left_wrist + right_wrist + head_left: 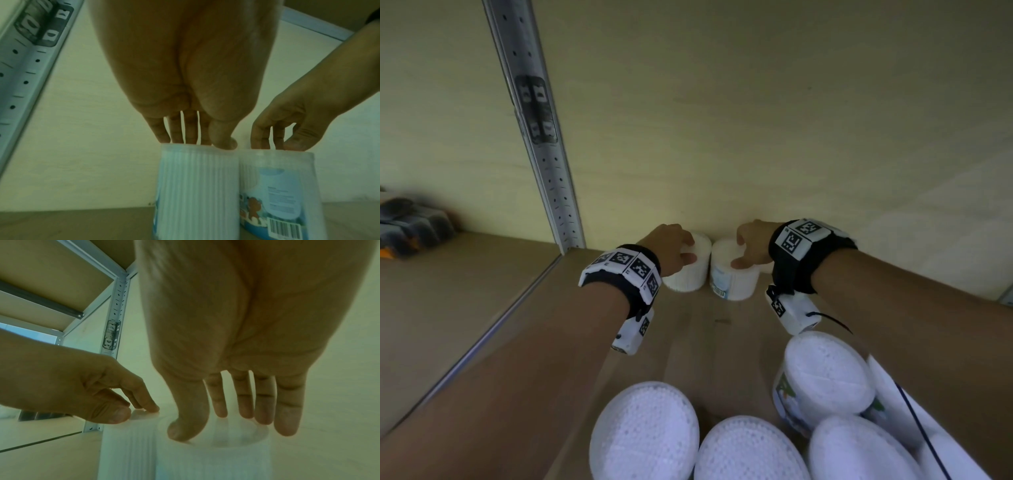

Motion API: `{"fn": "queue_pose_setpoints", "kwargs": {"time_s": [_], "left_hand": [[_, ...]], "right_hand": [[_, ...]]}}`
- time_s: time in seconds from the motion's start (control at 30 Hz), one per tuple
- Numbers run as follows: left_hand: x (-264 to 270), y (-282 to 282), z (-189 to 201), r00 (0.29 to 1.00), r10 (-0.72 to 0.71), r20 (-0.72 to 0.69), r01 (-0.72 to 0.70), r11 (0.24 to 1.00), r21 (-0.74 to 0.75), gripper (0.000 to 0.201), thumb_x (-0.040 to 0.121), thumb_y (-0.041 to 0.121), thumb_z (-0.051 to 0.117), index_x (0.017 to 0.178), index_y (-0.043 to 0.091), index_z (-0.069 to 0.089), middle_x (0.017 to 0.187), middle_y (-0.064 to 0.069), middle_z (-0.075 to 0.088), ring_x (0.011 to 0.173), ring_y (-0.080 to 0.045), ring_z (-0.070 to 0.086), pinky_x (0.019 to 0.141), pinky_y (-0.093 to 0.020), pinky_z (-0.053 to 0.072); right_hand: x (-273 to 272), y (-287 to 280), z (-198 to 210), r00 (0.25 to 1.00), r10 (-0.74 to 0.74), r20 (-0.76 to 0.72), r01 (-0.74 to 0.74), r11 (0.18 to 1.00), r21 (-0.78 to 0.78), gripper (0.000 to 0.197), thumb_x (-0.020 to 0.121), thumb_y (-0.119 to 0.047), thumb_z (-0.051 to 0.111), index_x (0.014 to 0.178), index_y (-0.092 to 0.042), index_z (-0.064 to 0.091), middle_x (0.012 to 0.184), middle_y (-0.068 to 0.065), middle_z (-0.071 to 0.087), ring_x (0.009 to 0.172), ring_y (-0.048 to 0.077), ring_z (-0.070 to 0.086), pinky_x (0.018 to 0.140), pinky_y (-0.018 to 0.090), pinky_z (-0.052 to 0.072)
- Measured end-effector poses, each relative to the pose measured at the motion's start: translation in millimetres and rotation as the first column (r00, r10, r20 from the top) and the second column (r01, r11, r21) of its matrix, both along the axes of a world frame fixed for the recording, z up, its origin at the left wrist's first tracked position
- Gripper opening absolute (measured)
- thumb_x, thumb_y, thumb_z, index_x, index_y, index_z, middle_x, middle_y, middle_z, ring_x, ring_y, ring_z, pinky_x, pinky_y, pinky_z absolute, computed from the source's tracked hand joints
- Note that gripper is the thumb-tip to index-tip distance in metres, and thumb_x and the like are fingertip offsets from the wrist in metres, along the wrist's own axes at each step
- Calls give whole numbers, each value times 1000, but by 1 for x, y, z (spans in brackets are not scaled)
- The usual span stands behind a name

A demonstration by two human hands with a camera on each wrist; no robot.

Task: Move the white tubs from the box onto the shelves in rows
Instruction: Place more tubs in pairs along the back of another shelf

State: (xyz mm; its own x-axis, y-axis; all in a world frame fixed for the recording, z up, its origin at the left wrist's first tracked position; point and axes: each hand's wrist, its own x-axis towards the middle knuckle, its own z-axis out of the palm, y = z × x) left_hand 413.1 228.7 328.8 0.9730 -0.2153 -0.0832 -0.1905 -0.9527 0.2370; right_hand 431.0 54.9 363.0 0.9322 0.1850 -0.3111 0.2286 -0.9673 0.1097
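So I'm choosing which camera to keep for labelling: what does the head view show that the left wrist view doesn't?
Only the head view shows the waiting tubs in the foreground, both wrist bands, and the dark items in the bay to the left. Only the left wrist view shows the right tub's printed label and barcode clearly. Both show the left hand and right hand holding the tops of two upright tubs side by side at the back wall, plus the perforated upright.

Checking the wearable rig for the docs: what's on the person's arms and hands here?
Both forearms are bare, no sleeves or gloves. Each wrist carries a black strap ringed with white blocks bearing black square fiducial markers. A white camera pod with its own marker hangs under each wrist; a thin dark cable leaves the right pod.
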Motion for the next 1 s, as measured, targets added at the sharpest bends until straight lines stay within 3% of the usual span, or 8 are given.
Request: {"fn": "queue_pose_setpoints", "kwargs": {"time_s": [0.2, 0.33, 0.43, 0.53, 0.6, 0.73, 0.87, 1.0], "left_hand": [[1, 0, -2, 1000, -3, 4, 3, 1000, -7, 51, 96, 35, 49, 142, 14, 40, 148, -8, 35, 138, -27, 32, 113, -37, 28], [1, 0, -3, 1000, -3, -9, 3, 1000, 3, 51, 97, 35, 48, 143, 14, 39, 148, -8, 35, 138, -28, 31, 113, -37, 27], [2, 0, -2, 1000, -7, -13, 7, 1000, 10, 52, 97, 35, 47, 144, 14, 37, 149, -9, 34, 139, -28, 30, 113, -38, 27], [2, 0, -2, 1000, -12, -14, 12, 1000, 20, 52, 97, 35, 46, 145, 15, 36, 149, -9, 34, 139, -29, 30, 114, -39, 27], [2, 1, -3, 1000, -13, -16, 13, 1000, 22, 52, 97, 35, 46, 145, 15, 36, 150, -8, 33, 139, -29, 29, 114, -39, 27], [3, 1, -4, 1000, -18, -4, 18, 1000, 16, 52, 97, 35, 47, 144, 15, 37, 150, -9, 33, 139, -28, 29, 114, -39, 27], [3, 1, -5, 1000, -21, -4, 21, 1000, 9, 51, 98, 35, 47, 144, 15, 37, 150, -9, 33, 139, -29, 29, 114, -39, 26], [4, 1, -6, 1000, -22, -2, 22, 1000, 1, 51, 97, 34, 47, 143, 15, 38, 149, -9, 34, 139, -28, 30, 114, -39, 26]], "right_hand": [[2, -6, 4, 997, 63, -34, -61, 996, 63, 58, 90, -10, 60, 144, -11, 38, 149, 10, 36, 132, 28, 43, 103, 34, 40], [2, -9, 6, 997, 77, -22, -74, 989, 130, 58, 86, -1, 57, 141, -15, 43, 145, 8, 40, 127, 28, 46, 98, 34, 44], [3, -8, 5, 997, 46, 63, -56, 983, 177, 43, 89, -19, 61, 130, -7, 54, 136, 12, 50, 120, 30, 53, 98, 36, 47], [5, -7, 3, 996, 16, 88, -23, 996, 89, 53, 89, -50, 55, 109, -2, 63, 111, 11, 63, 95, 27, 62, 87, 36, 51], [5, -4, 1, 999, 13, 38, -15, 999, 38, 52, 88, -56, 54, 97, -5, 64, 96, 11, 63, 82, 25, 61, 79, 35, 49], [9, -1, -2, 1000, 5, 2, -5, 1000, 7, 52, 87, -54, 58, 105, -5, 63, 103, 11, 64, 84, 24, 59, 82, 35, 48], [11, -1, -3, 1000, -16, -8, 17, 999, 31, 65, 87, -51, 59, 129, -1, 55, 131, 14, 59, 116, 30, 59, 100, 38, 47], [11, -2, -2, 1000, 13, 0, -13, 1000, 21, 60, 89, -38, 62, 134, 0, 51, 137, 17, 53, 122, 32, 55, 103, 40, 46]]}}
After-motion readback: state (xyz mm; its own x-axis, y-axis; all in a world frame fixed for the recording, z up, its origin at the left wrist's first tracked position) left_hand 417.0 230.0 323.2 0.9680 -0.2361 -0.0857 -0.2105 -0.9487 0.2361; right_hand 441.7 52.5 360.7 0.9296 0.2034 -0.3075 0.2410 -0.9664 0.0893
